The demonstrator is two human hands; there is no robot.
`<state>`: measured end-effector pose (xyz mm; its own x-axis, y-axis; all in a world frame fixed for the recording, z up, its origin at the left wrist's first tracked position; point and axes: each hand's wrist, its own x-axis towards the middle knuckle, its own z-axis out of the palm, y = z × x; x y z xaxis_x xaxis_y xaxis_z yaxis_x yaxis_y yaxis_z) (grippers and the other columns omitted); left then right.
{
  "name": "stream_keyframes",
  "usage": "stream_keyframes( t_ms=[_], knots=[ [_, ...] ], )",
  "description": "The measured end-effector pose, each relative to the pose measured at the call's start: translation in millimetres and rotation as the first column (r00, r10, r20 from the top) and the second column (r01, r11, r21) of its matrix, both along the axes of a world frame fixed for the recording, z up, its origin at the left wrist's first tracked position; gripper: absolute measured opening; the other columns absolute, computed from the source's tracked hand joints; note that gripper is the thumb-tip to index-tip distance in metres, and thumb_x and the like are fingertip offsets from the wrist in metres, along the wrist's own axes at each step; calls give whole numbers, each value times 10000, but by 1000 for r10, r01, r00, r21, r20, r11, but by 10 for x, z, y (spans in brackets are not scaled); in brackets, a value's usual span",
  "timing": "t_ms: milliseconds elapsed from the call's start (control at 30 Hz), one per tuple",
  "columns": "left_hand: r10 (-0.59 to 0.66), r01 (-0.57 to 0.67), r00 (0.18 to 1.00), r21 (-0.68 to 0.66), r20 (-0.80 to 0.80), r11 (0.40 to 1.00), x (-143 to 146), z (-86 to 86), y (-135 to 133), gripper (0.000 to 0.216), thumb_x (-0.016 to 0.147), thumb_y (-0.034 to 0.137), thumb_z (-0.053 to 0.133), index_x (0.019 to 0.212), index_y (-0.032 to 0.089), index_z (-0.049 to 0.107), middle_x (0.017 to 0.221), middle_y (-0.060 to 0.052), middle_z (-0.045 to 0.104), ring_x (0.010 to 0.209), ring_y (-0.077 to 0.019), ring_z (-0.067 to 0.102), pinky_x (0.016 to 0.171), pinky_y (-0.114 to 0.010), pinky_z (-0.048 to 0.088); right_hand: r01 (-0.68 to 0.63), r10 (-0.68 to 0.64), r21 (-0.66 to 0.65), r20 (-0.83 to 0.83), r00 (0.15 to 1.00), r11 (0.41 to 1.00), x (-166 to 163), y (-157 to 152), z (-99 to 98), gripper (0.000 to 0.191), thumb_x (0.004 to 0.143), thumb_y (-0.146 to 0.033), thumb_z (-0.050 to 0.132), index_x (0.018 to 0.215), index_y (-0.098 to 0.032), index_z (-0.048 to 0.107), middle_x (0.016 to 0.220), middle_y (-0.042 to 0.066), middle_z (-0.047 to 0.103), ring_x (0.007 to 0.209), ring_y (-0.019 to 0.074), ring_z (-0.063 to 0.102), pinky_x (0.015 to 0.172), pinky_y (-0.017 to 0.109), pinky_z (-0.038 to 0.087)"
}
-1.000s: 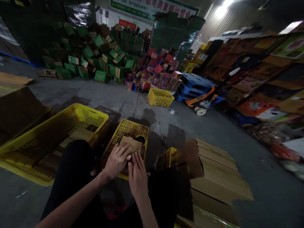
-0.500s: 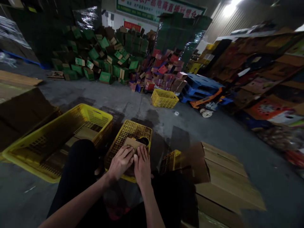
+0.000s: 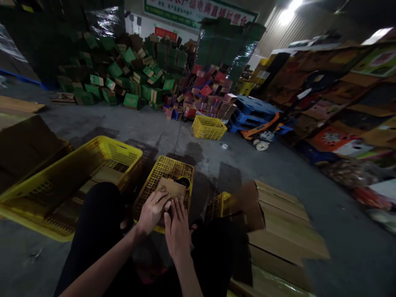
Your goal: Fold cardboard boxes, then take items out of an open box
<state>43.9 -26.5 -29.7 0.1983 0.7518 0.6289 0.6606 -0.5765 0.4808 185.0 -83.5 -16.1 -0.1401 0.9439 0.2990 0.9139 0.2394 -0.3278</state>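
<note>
A small flat brown cardboard box (image 3: pixel 175 189) lies on a yellow plastic crate (image 3: pixel 165 163) that serves as a low stand between my knees. My left hand (image 3: pixel 153 209) bends its fingers over the box's near left part, gripping it. Flat on the near edge, my right hand (image 3: pixel 177 227) has its fingers stretched out together, close beside the left thumb. Just behind the box sits a black and yellow round object (image 3: pixel 183 181), partly hidden, whose kind I cannot make out. The box's near side is covered by my hands.
To the left stands a large yellow crate (image 3: pixel 125 152) with flat cardboard boxes (image 3: pixel 107 174) inside. Open cardboard cartons (image 3: pixel 281 218) stand at the right. Farther off are another yellow crate (image 3: pixel 209 128), blue pallets (image 3: pixel 255 108), an orange pallet jack (image 3: pixel 261 128) and heaped green boxes (image 3: pixel 131 100).
Both hands have slid toward me over the box, uncovering more of its top. My left fingers are more bent. The whole view has shifted slightly.
</note>
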Motion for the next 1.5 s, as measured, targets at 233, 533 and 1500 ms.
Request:
stream_keyframes(
  t_ms=[233, 533, 1500],
  knots=[
    [26, -27, 997, 9, 68, 1000, 22, -14, -14, 237, 1006, 313, 509, 1126, 234, 698, 1107, -81, 697, 1067, -249, 646, 929, -422, 568, 18, -18, 1, -32, 999, 1000, -8, -75, 46, 522, 1057, -450, 317, 1465, -182, 504, 1539, 86, 476, 1455, 267, 387, 1164, 470, 376],
    [6, -6, 999, -16, 35, 1000, 0, -1, -19, 246, 1002, 269, 491, 1127, 231, 700, 1097, -86, 707, 1044, -244, 655, 912, -423, 566, 6, -3, 70, -48, 999, 998, -10, 11, 282, 436, 1062, -359, 329, 1301, -168, 640, 1361, 110, 639, 1325, 242, 525, 1173, 454, 350],
    [-325, 379, 925, -569, 198, 730, -517, 45, 155, 854, 951, 378, 606, 1608, 329, 62, 1684, -51, 27, 1528, -289, 136, 1205, -474, 302, -121, 118, 24, 103, 988, 992, -58, 733, -38, 492, 1029, -297, 417, 1518, -246, 429, 1593, 38, 395, 1481, 295, 337, 1166, 502, 373]
  ],
)
